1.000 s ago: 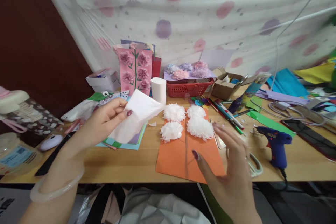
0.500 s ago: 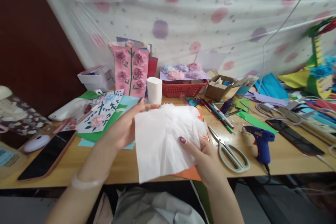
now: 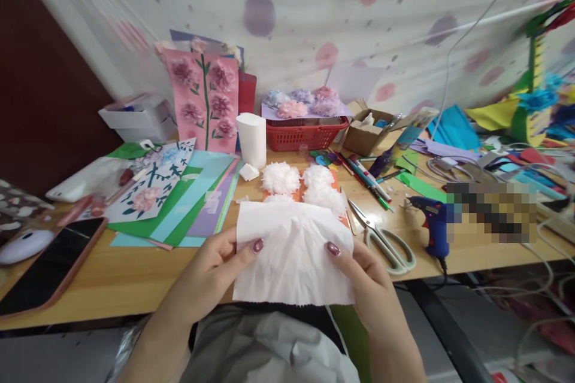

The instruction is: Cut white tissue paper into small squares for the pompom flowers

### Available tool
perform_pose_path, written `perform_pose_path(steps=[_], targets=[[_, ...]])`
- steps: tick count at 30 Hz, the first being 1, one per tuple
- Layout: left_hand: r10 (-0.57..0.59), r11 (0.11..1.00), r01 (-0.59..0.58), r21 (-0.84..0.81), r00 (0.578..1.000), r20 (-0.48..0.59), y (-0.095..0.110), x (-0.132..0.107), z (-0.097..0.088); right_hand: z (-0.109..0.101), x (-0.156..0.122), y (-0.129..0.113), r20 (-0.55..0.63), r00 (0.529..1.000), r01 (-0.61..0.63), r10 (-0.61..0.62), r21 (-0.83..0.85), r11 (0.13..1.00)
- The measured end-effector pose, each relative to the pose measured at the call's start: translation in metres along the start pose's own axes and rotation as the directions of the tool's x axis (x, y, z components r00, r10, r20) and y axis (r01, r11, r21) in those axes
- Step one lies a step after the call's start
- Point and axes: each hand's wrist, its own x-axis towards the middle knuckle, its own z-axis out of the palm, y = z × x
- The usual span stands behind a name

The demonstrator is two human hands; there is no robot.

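Observation:
A creased white tissue (image 3: 291, 257) is stretched between my two hands above the front edge of the table. My left hand (image 3: 224, 266) pinches its left side, thumb on top. On the right side my right hand (image 3: 363, 266) grips it the same way, with the fingers behind the sheet. Just beyond the tissue, fluffy white paper flowers (image 3: 281, 179) lie on an orange sheet (image 3: 333, 179), partly hidden by the tissue. A small folded white piece (image 3: 249, 172) lies left of the flowers.
Scissors (image 3: 381, 239) and a blue glue gun (image 3: 433, 221) lie to the right. A white tissue roll (image 3: 252, 140) and a red basket (image 3: 308, 134) stand behind. Coloured paper sheets (image 3: 179, 197) and a phone (image 3: 51, 263) are at the left.
My left hand has come from beyond the tissue to grip its left side. The tissue is now spread between both hands, and the white flowers show behind it. The view has tilted down.

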Motion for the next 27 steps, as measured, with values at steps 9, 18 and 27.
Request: perform_pose_path(steps=[9,18,27], targets=[[0.014,0.999,-0.011,-0.03,0.995,0.094,-0.004,0.001,-0.017,-0.012,0.004,-0.002,0.042,0.996,0.072,-0.075,0.077,0.994],[-0.08,0.919,0.053,-0.392,0.995,-0.055,0.003,0.002,-0.003,-0.009,0.011,0.005,0.043,0.992,0.112,-0.12,0.148,0.983],[-0.035,0.988,0.016,-0.153,0.992,-0.124,-0.009,0.007,0.008,-0.009,0.005,0.005,0.01,0.983,0.186,-0.186,-0.041,0.982]])
